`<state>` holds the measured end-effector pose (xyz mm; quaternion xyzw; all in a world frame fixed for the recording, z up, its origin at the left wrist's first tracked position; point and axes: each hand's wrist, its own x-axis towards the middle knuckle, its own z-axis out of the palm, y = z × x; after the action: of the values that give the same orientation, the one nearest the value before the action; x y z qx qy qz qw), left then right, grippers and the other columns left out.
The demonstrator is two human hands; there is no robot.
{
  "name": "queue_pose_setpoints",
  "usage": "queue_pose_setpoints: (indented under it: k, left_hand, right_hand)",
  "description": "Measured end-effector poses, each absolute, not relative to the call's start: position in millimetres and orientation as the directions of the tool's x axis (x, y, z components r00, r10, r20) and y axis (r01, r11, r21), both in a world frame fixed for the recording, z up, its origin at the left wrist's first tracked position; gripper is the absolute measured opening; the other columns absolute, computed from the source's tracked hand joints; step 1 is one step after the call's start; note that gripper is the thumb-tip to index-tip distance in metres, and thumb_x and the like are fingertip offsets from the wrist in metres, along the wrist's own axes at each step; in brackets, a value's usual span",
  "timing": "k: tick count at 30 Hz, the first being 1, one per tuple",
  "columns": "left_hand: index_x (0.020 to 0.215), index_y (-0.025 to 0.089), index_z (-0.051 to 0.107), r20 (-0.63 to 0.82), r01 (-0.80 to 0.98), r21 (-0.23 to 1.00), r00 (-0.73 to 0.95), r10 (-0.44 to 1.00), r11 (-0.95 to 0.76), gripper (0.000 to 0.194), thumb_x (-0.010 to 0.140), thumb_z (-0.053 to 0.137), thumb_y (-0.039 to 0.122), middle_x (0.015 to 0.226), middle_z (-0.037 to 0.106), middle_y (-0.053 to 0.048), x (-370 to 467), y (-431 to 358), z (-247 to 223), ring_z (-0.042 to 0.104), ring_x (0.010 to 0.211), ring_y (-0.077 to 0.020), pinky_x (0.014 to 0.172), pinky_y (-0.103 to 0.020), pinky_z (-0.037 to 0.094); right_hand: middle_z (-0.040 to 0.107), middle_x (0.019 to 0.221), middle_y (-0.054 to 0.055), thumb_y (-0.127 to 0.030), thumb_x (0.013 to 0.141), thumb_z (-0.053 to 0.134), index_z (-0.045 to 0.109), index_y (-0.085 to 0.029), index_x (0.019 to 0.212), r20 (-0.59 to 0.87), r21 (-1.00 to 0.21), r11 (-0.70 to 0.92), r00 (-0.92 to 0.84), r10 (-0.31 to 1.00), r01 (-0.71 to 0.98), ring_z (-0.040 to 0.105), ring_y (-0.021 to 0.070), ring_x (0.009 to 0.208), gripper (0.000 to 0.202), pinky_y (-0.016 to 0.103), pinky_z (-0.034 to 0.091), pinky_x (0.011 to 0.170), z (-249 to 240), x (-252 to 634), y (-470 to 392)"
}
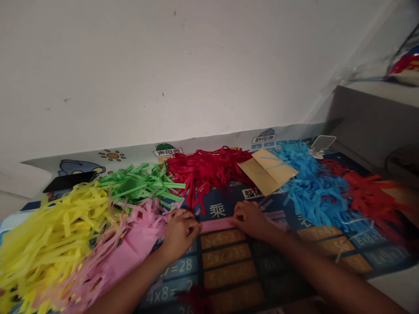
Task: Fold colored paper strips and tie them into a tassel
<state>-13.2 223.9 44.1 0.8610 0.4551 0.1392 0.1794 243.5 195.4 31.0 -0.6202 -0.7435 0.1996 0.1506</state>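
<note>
Between my two hands a narrow pink paper strip is stretched flat, just above or on the printed mat. My left hand pinches its left end between thumb and fingers. The right end is pinched by my right hand. Left of my left hand lies a heap of pink paper, partly cut into fringes and partly a whole sheet. Behind my hands sits a pile of red paper strips. A few pale purple strips lie beside my right wrist.
Yellow strips and green strips are heaped at the left. Blue strips and orange-red strips lie at the right, near a folded tan paper. A white phone stand is behind them. A wall rises behind the mat.
</note>
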Motion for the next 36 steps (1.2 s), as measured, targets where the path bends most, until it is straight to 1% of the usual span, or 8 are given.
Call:
queue_pose_setpoints:
  k: [11,16,18,21,25,29,33,36]
  left_hand:
    - [0.058,0.021,0.063,0.090,0.766,0.316,0.563,0.821,-0.560,0.029,0.086,0.057,0.026,0.069,0.063,0.000,-10,229,39,0.056,0.080,-0.0206,0.082,-0.040,0.032]
    - [0.083,0.022,0.067,0.137,0.732,0.240,0.625,0.769,-0.638,0.005,0.082,0.062,0.021,0.084,0.064,-0.001,-10,229,47,0.054,0.091,-0.0225,0.092,-0.045,0.031]
    - [0.091,0.026,0.067,0.194,0.652,0.149,0.718,0.668,-0.744,0.011,0.085,0.061,0.018,0.093,0.065,-0.001,-10,226,49,0.052,0.100,-0.0228,0.100,-0.049,0.025]
    - [0.090,0.027,0.066,0.233,0.516,-0.027,0.836,0.496,-0.856,0.009,0.086,0.061,0.020,0.088,0.065,0.001,-9,221,46,0.051,0.100,-0.0223,0.106,-0.052,0.018]
    - [0.088,0.021,0.066,0.245,0.499,-0.097,0.851,0.465,-0.861,0.011,0.083,0.064,0.031,0.086,0.064,-0.002,0,218,43,0.050,0.101,-0.0247,0.108,-0.054,0.018]
    - [0.079,0.021,0.064,0.315,0.534,-0.111,0.819,0.480,-0.838,0.009,0.083,0.063,0.029,0.079,0.063,-0.001,11,220,42,0.051,0.093,-0.0224,0.105,-0.051,0.024]
    - [0.074,0.021,0.062,0.368,0.557,-0.103,0.791,0.489,-0.824,0.011,0.084,0.062,0.017,0.072,0.061,0.001,11,216,35,0.052,0.086,-0.0198,0.101,-0.048,0.028]
    - [0.083,0.023,0.065,0.377,0.569,-0.068,0.775,0.507,-0.819,0.011,0.087,0.060,0.014,0.074,0.064,0.002,3,209,29,0.054,0.087,-0.0196,0.099,-0.047,0.028]
  right_hand:
    - [0.065,0.078,-0.001,-0.029,0.081,0.068,0.065,-0.019,0.061,-0.058,-0.416,0.132,-0.171,0.984,0.900,0.056,0.0163,0.081,0.022,0.031,0.027,0.071,34,239,200]
    - [0.065,0.085,0.003,-0.031,0.080,0.071,0.064,-0.017,0.076,-0.016,-0.359,0.150,-0.167,0.986,0.921,0.055,0.0188,0.082,0.015,0.033,0.029,0.073,44,237,195]
    - [0.065,0.094,0.004,-0.029,0.085,0.065,0.064,-0.019,0.083,0.071,-0.295,0.278,-0.270,0.960,0.914,0.053,0.0211,0.091,0.010,0.037,0.029,0.081,46,236,186]
    - [0.066,0.094,0.002,-0.026,0.093,0.057,0.064,-0.022,0.091,0.218,-0.108,0.550,-0.520,0.826,0.828,0.050,0.0220,0.097,0.009,0.046,0.024,0.095,41,235,173]
    - [0.067,0.090,0.002,-0.018,0.093,0.055,0.063,-0.020,0.094,0.258,0.039,0.644,-0.630,0.732,0.764,0.048,0.0214,0.101,0.008,0.048,0.020,0.102,29,238,173]
    - [0.066,0.085,0.002,-0.019,0.092,0.055,0.063,-0.020,0.085,0.267,0.018,0.587,-0.570,0.777,0.809,0.049,0.0203,0.092,0.011,0.048,0.024,0.097,32,233,184]
    - [0.066,0.092,0.005,-0.022,0.092,0.056,0.063,-0.018,0.091,0.265,0.020,0.584,-0.567,0.780,0.812,0.049,0.0220,0.093,0.009,0.046,0.027,0.093,40,221,183]
    - [0.067,0.088,0.004,-0.020,0.093,0.056,0.065,-0.019,0.087,0.208,-0.128,0.574,-0.544,0.813,0.809,0.051,0.0203,0.089,0.011,0.041,0.029,0.086,33,225,179]
